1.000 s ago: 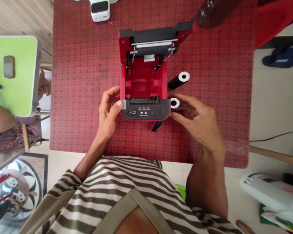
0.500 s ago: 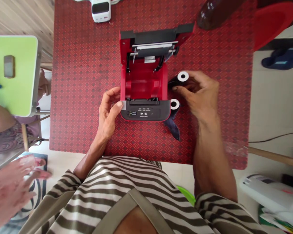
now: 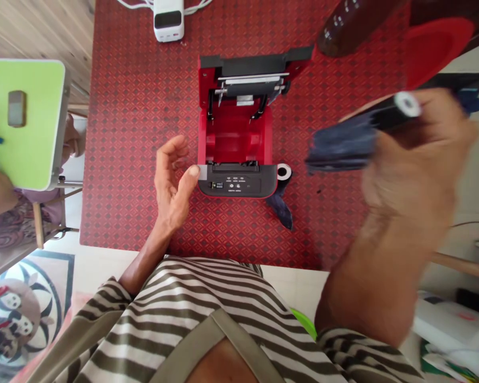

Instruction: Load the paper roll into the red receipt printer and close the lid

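A red and black receipt printer (image 3: 239,181) sits on the table with its lid (image 3: 251,66) raised and its red paper bay (image 3: 235,141) bare. My left hand (image 3: 172,183) rests its thumb on the printer's front left corner, its other fingers spread off the casing. Out to the right, my right hand (image 3: 419,143), blurred by motion, grips a paper roll (image 3: 395,110) with a white end and a dark outside. A loose dark flap (image 3: 341,146) hangs from that roll. Against the printer's right front side lies a second, similar roll (image 3: 283,172), its dark flap (image 3: 280,210) on the tabletop.
The red patterned table (image 3: 143,106) carries a white device (image 3: 168,21) with cables at the back left. A dark brown bottle (image 3: 351,26) lies at the back right, near a red chair (image 3: 439,48). At left is a green table (image 3: 27,149) with a phone (image 3: 16,108).
My right hand has lifted its roll and swung right, away from the printer, the dark flap trailing. My left fingers have come off the printer's side while the thumb stays on the corner.
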Demonstrator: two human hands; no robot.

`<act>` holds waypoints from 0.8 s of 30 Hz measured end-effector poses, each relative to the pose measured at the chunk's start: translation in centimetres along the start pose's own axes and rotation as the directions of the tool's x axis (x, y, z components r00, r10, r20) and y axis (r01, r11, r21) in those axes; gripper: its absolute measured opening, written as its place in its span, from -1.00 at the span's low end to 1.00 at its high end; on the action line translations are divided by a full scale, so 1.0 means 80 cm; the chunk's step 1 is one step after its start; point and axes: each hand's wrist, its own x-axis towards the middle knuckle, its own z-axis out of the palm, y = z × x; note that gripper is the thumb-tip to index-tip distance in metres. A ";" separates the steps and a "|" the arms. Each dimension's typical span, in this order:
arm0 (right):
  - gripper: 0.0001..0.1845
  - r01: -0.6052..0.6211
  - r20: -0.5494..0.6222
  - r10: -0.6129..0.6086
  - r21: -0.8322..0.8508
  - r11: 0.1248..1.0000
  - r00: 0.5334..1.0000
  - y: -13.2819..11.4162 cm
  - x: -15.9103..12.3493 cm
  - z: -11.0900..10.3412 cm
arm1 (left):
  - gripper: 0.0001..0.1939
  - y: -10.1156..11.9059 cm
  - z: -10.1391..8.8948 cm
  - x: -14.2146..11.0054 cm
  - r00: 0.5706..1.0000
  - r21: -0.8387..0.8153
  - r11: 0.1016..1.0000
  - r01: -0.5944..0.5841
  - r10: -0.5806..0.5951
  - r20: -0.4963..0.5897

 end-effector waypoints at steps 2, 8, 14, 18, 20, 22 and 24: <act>-0.61 -0.020 0.105 0.019 0.010 1.000 0.994 -0.045 0.000 -0.017 | -0.27 0.036 0.004 0.000 0.996 0.085 0.994 -0.074 0.078 -0.033; -0.52 -0.137 0.452 0.154 -0.071 0.988 0.878 -0.139 0.001 -0.006 | -0.13 0.119 0.022 0.002 0.914 0.339 0.872 -0.352 0.244 0.324; -0.65 -0.099 0.635 0.120 -0.069 0.993 0.763 -0.124 0.017 0.031 | -0.42 0.107 0.012 0.004 0.801 0.430 0.706 -0.562 0.335 0.497; -0.79 -0.089 0.662 0.139 -0.109 0.990 0.737 -0.118 0.020 0.048 | -0.58 0.113 -0.006 0.004 0.837 0.402 0.779 -0.481 0.271 0.474; -0.85 -0.012 0.659 0.120 -0.166 0.986 0.742 -0.119 0.018 0.054 | -0.49 0.119 -0.013 0.005 0.844 0.331 0.845 -0.421 0.230 0.485; -0.89 0.080 0.659 0.070 -0.195 0.978 0.749 -0.119 0.015 0.059 | -0.41 0.122 -0.018 0.005 0.845 0.279 0.882 -0.380 0.209 0.492; -0.90 0.130 0.670 0.024 -0.179 0.975 0.742 -0.117 0.012 0.062 | -0.41 0.120 -0.020 0.006 0.850 0.280 0.882 -0.378 0.211 0.483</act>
